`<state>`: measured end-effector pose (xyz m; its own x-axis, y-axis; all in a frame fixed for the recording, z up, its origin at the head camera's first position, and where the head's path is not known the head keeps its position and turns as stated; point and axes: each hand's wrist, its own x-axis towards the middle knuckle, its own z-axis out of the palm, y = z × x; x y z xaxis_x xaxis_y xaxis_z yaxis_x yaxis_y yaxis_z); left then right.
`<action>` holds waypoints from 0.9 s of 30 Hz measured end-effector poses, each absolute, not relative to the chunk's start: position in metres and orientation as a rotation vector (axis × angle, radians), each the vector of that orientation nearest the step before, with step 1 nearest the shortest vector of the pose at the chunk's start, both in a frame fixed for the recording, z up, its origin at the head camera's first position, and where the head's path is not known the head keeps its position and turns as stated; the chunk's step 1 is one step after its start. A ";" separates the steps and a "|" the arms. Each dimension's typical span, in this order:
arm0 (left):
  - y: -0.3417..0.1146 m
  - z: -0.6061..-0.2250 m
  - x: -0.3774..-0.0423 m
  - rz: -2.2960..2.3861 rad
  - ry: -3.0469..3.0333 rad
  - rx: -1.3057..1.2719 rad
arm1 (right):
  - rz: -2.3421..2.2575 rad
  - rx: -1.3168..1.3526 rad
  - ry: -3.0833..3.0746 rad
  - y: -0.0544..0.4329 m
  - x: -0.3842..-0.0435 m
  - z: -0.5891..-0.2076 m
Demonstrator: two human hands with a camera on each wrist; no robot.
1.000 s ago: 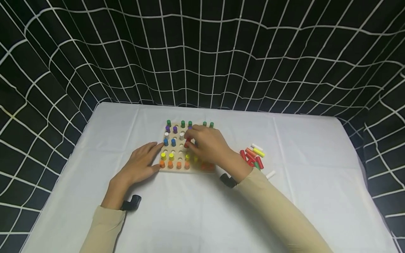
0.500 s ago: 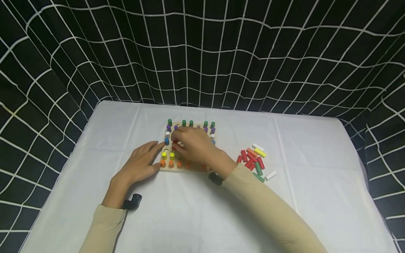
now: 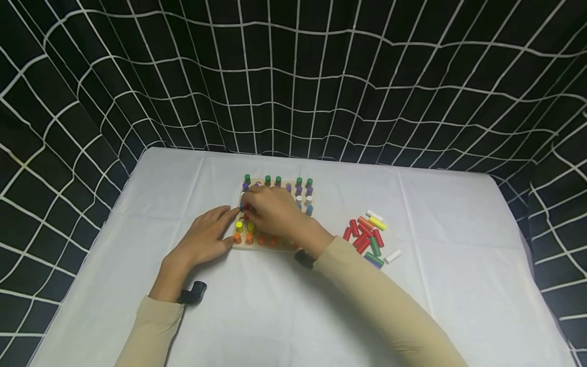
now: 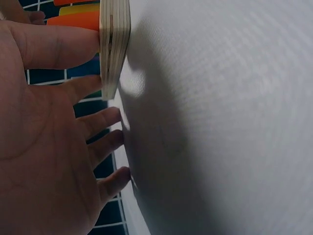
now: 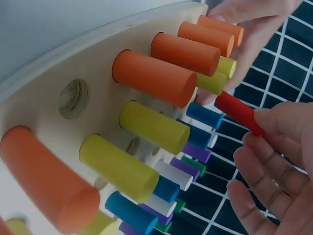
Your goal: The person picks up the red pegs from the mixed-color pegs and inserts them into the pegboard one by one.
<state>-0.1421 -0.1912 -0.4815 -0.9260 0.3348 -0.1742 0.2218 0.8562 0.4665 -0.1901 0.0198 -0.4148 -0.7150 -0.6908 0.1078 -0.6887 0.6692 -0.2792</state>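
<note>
Reaching in from the lower right of the head view, the right hand (image 3: 277, 211) covers the middle of the pegboard (image 3: 263, 247), just left of the frame's centre; the left hand (image 3: 208, 235) lies at its left edge. Upright pegs (image 3: 239, 227) in green, purple, white, blue, yellow and orange stand in rows, so the filling looks well advanced. Loose pegs (image 3: 365, 230), many of them red, lie on the worktop (image 3: 284, 316) right of centre, seemingly left to place.

In the left wrist view, thumb and index finger touch the board's edge at upper left; the other fingers are spread, holding nothing.

In the right wrist view, thumb and index finger pinch a red peg (image 5: 239, 112) at right of centre. Whether its far end has entered a hole cannot be told. A bare hole (image 5: 74, 99) shows at upper left, and no red peg is seen standing.
</note>
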 end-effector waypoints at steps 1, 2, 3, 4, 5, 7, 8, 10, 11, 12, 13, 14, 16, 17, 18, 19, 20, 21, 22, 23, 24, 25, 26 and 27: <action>-0.191 -0.482 -0.142 0.655 2.783 0.426 | -0.470 -1.191 2.867 0.019 -0.190 -0.416; -0.192 -0.482 -0.141 0.654 2.783 0.426 | -0.467 -1.199 2.870 0.018 -0.190 -0.416; -0.192 -0.482 -0.141 0.654 2.783 0.425 | -0.473 -1.205 2.868 0.017 -0.189 -0.417; -0.192 -0.482 -0.141 0.653 2.783 0.425 | -0.476 -1.213 2.867 0.016 -0.189 -0.417; -0.192 -0.482 -0.141 0.649 2.784 0.425 | -0.474 -1.220 2.865 0.015 -0.189 -0.418; -0.192 -0.483 -0.142 0.642 2.785 0.424 | -0.465 -1.229 2.859 0.013 -0.190 -0.419; -0.192 -0.483 -0.142 0.636 2.787 0.424 | -0.463 -1.228 2.854 0.012 -0.190 -0.420; -0.192 -0.483 -0.142 0.630 2.788 0.423 | -0.435 -1.226 2.853 0.010 -0.191 -0.422; -0.192 -0.483 -0.142 0.628 2.789 0.423 | -0.421 -1.222 2.853 0.009 -0.192 -0.423; -0.192 -0.483 -0.142 0.628 2.788 0.422 | -0.412 -1.221 2.853 0.008 -0.192 -0.424; -0.192 -0.483 -0.142 0.630 2.789 0.421 | -0.397 -1.222 2.854 0.008 -0.193 -0.425; -0.192 -0.483 -0.143 0.631 2.788 0.420 | -0.386 -1.225 2.856 0.007 -0.193 -0.425; -0.193 -0.483 -0.143 0.633 2.788 0.421 | -0.371 -1.229 2.858 0.005 -0.194 -0.427; -0.193 -0.482 -0.143 0.633 2.788 0.421 | -0.369 -1.233 2.855 0.004 -0.195 -0.428; -0.193 -0.482 -0.143 0.632 2.790 0.424 | -0.367 -1.237 2.854 0.003 -0.195 -0.429; -0.193 -0.482 -0.143 0.631 2.792 0.428 | -0.363 -1.241 2.851 0.002 -0.195 -0.430; -0.193 -0.482 -0.143 0.630 2.794 0.431 | -0.366 -1.245 2.847 0.001 -0.196 -0.431; -0.193 -0.483 -0.143 0.629 2.798 0.435 | -0.376 -1.249 2.841 0.001 -0.196 -0.431; -0.193 -0.483 -0.142 0.628 2.800 0.438 | -0.386 -1.251 2.833 0.000 -0.196 -0.432; -0.193 -0.482 -0.142 0.629 2.803 0.441 | -0.395 -1.256 2.827 -0.001 -0.197 -0.433; -0.193 -0.483 -0.142 0.629 2.807 0.445 | -0.405 -1.258 2.822 -0.001 -0.197 -0.433; -0.193 -0.483 -0.142 0.629 2.808 0.446 | -0.414 -1.259 2.816 -0.002 -0.197 -0.433; -0.193 -0.482 -0.142 0.628 2.811 0.448 | -0.424 -1.259 2.811 -0.002 -0.198 -0.433; -0.193 -0.482 -0.142 0.625 2.813 0.450 | -0.429 -1.258 2.809 -0.003 -0.198 -0.433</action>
<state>-0.1424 -0.1931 -0.4823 -0.9276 0.3421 -0.1501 0.2463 0.8622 0.4426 -0.1977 -0.0028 -0.4332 -0.6718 -0.7363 0.0805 -0.7268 0.6343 -0.2634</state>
